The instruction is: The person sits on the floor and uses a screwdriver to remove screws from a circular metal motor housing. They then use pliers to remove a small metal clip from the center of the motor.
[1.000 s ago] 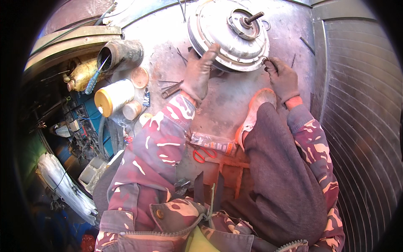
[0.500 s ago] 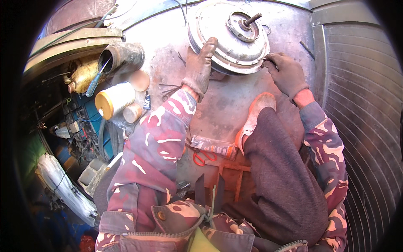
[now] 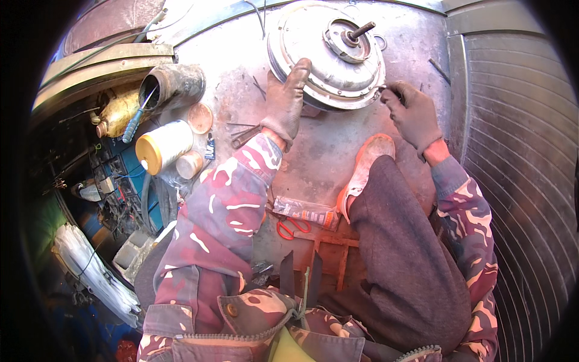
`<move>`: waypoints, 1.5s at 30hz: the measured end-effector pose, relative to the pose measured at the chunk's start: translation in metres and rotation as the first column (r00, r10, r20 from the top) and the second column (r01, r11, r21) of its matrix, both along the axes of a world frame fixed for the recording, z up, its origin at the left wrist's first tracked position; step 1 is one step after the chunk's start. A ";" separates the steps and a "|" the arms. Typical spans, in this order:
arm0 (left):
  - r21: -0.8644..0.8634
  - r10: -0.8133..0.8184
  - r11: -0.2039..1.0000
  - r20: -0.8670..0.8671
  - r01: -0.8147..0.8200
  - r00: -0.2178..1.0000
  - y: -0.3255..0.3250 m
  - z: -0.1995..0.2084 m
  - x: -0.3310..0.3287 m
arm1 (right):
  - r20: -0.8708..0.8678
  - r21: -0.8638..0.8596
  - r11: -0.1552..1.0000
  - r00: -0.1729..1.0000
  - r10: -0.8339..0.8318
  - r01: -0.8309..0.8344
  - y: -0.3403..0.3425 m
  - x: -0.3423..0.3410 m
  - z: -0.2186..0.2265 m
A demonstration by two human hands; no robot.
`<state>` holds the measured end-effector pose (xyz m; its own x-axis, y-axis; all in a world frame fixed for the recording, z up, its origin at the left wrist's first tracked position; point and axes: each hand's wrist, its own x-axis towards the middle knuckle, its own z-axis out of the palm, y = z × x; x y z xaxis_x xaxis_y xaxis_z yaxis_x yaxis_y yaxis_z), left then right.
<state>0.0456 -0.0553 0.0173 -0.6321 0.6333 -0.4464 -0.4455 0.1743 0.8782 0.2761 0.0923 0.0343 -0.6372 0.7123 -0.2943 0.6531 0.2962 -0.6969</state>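
A round silver hub motor (image 3: 310, 54) with a short axle (image 3: 363, 29) sticking up from its middle lies on the metal floor in front of me. My left hand (image 3: 286, 99), in a grey-brown glove, grips its near left edge, with the thumb resting on top of the cover. Gloved alike, my right hand (image 3: 413, 111) is closed in a pinch at the motor's right rim, by the edge screws. Whatever sits between those fingertips is too small to make out.
Left stand a white tub with a yellow lid (image 3: 149, 153), a dark metal pipe (image 3: 183, 81) and a blue-handled screwdriver (image 3: 134, 123). Red-handled scissors (image 3: 293, 227) and a clear packet (image 3: 306, 211) lie near my shoe (image 3: 370, 158). A ribbed metal shutter (image 3: 518, 133) rises at right.
The motor sits slightly lower and further left in view, while both hands stay at its rim. My right fingertips have shifted a little along the edge, still pinched.
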 end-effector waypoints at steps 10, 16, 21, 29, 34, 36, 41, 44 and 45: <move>0.035 0.008 0.999 0.029 -0.009 1.000 0.000 -0.002 0.002 | -0.165 0.116 0.981 0.971 0.174 -0.156 -0.020 -0.028 0.017; -0.020 0.029 0.999 -0.063 -0.030 0.998 0.001 -0.004 0.004 | -0.124 0.152 0.976 0.976 0.178 -0.158 -0.023 -0.039 0.016; -0.030 0.036 0.999 -0.071 -0.038 0.997 0.001 -0.002 0.006 | -0.130 0.136 0.979 0.977 0.169 -0.151 -0.023 -0.041 0.013; -0.057 0.012 0.998 -0.090 -0.017 0.996 0.001 0.009 0.008 | -0.110 0.243 0.947 0.964 0.243 -0.211 -0.020 -0.042 0.011; -0.056 0.019 0.998 -0.086 -0.024 0.996 0.001 0.009 0.009 | -0.073 0.308 0.913 0.950 0.303 -0.267 -0.016 -0.042 0.012; -0.046 0.025 0.998 -0.098 -0.029 0.995 0.002 0.009 0.010 | -0.090 0.299 0.919 0.952 0.294 -0.255 -0.017 -0.042 0.012; -0.034 -0.014 0.999 -0.150 0.009 0.989 -0.001 0.010 0.010 | -0.073 0.343 0.893 0.940 0.335 -0.291 -0.015 -0.042 0.011; -0.031 -0.021 0.999 -0.139 0.017 0.990 -0.002 0.008 0.009 | -0.043 0.370 0.858 0.916 0.399 -0.356 -0.009 -0.041 0.012; -0.026 -0.017 1.000 -0.121 0.014 0.992 -0.002 0.006 0.009 | -0.045 0.381 0.849 0.910 0.412 -0.366 -0.008 -0.041 0.012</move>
<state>0.0545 -0.0573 0.0238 -0.6731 0.6330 -0.3825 -0.3328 0.2026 0.9210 0.2353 0.0841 0.0462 -0.8980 0.4392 0.0278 0.3500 0.7509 -0.5600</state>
